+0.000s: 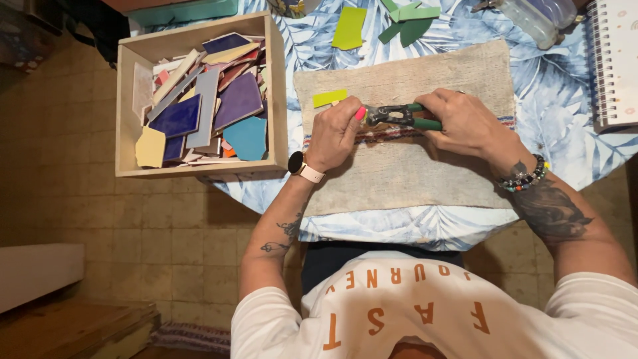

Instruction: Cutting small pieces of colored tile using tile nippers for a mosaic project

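Observation:
My right hand (465, 123) grips the green handles of a pair of tile nippers (399, 117) over a beige cloth mat (405, 173). The nippers' metal jaws point left toward my left hand (335, 133), which pinches a small piece at the jaws; the piece is mostly hidden by my fingers. A yellow-green tile piece (330, 98) lies on the mat just above my left hand. A watch sits on my left wrist, bead bracelets on my right.
A wooden box (126, 106) full of coloured tile shards stands at the left of the leaf-patterned tablecloth (565, 93). Green tile pieces (405, 20) and a yellow-green one (349, 28) lie at the back. A spiral notebook (615, 60) and clear bottle (535, 20) sit at the right.

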